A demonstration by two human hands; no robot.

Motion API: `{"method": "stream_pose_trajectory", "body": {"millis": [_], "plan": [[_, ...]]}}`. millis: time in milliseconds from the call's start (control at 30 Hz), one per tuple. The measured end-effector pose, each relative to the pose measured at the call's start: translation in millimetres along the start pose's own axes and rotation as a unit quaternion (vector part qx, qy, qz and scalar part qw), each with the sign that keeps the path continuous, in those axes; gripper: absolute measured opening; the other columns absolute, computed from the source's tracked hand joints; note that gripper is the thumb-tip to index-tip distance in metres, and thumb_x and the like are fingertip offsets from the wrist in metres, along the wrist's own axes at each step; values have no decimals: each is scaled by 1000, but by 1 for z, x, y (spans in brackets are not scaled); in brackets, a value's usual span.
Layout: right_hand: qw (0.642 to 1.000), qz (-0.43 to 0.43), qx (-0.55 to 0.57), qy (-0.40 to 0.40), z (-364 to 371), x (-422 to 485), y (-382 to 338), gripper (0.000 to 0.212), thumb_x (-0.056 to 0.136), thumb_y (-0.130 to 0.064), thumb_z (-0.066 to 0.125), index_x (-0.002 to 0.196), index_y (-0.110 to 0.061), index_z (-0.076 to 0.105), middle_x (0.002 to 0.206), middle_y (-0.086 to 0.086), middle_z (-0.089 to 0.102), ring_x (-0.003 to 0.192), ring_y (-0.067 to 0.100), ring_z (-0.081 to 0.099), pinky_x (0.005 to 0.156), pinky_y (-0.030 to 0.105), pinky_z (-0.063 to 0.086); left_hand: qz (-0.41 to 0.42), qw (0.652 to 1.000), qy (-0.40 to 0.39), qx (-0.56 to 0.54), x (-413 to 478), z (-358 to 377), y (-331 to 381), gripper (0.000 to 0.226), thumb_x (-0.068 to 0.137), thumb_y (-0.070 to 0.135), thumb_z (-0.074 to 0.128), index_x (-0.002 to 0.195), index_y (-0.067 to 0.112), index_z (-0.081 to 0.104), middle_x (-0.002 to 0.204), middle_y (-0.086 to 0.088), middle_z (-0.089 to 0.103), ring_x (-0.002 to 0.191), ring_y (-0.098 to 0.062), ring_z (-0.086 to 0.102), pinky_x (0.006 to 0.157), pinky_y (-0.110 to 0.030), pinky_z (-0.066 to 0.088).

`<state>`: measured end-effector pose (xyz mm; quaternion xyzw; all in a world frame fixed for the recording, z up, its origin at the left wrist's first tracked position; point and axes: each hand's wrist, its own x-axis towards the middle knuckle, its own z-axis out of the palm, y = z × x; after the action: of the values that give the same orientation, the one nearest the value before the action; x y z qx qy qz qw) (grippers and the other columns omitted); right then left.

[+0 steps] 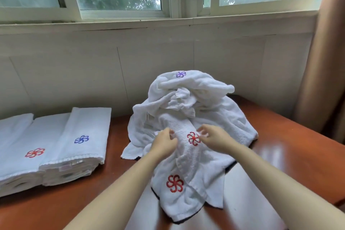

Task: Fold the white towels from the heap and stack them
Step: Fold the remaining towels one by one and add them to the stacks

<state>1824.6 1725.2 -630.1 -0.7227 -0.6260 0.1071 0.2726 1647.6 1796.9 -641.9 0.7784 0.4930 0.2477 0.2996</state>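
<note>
White terry cloth fills the middle of the view: the heap stands on the tabletop straight ahead of the person. One towel runs out of the heap toward the person, so its long axis points from the heap to the body.

The left hand and the right hand sit on its two sides, almost equally near. Both have bent fingers. The left hand grips the left fold, and the right hand seems to pinch the cloth just beside a red flower.

In my judgement, the next pull must go toward the body, along this axis. The towel's far end is buried in the heap, and I cannot tell if the lower red flower belongs to the same towel. The stack lies well apart on the left, cut off by the frame.
</note>
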Motion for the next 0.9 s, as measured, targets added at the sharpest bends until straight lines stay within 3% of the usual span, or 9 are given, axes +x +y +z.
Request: {"method": "stream_pose_trajectory", "body": {"millis": [67,200,267,333,467,633,733,833,900], "plan": [[999,-7,4,41,-17,24,-8,31,94,-21,52,123,-13,57,120,7,62,108,20,56,79,23,38,8,1000,24,-8,20,-15,11,35,90,15,50,125,14,51,99,3,54,84,-15,56,69,-27,50],[996,-7,30,87,-33,68,-29,47,91,-31,57,133,-12,45,128,9,54,117,24,52,89,31,43,31,998,41,-24,62,-32,37,29,94,21,51,122,14,52,107,1,55,95,-16,54,79,-27,43],[998,7,15,60,-23,81,-37,56,88,-34,61,136,-14,41,131,10,48,120,27,48,97,40,43,35,995,46,-76,76,-30,51,18,96,23,48,109,15,56,99,2,58,89,-15,54,77,-27,42],[998,16,-31,48,-4,86,-40,43,91,-31,56,129,-14,47,128,9,47,119,28,49,96,42,43,39,987,57,-144,82,-24,61,16,98,24,44,93,16,57,90,0,63,88,-19,58,80,-33,47],[991,-3,46,127,20,82,-37,20,96,-18,44,100,-8,62,110,8,54,101,28,55,84,38,44,-17,983,32,-182,79,-14,57,43,97,36,45,133,12,42,123,-6,57,114,-27,57,98,-45,47],[989,-67,84,105,29,66,-38,21,94,-7,47,105,-5,65,115,7,62,107,24,56,83,27,37,-61,963,-32,-260,69,-18,52,22,99,29,47,84,16,56,81,0,57,82,-14,53,65,-24,41],[991,-73,94,57,22,54,-41,33,93,-4,44,120,-10,63,128,2,61,118,21,54,89,23,37,-88,960,-22,-264,66,-16,64,27,98,19,49,72,14,52,79,-7,55,74,-17,53,61,-25,41],[997,-61,56,-6,16,42,-42,46,95,-11,46,141,-15,45,146,1,43,135,18,39,105,25,30,-90,959,9,-270,66,-16,79,24,95,16,49,96,-6,60,99,-29,60,89,-26,60,72,-30,43],[997,-48,60,-19,15,35,-41,50,94,-16,49,144,-14,40,148,1,41,138,15,34,110,25,27,-55,954,17,-295,64,-22,86,26,97,16,43,112,-1,57,100,-16,60,90,-24,57,72,-27,41]]}}
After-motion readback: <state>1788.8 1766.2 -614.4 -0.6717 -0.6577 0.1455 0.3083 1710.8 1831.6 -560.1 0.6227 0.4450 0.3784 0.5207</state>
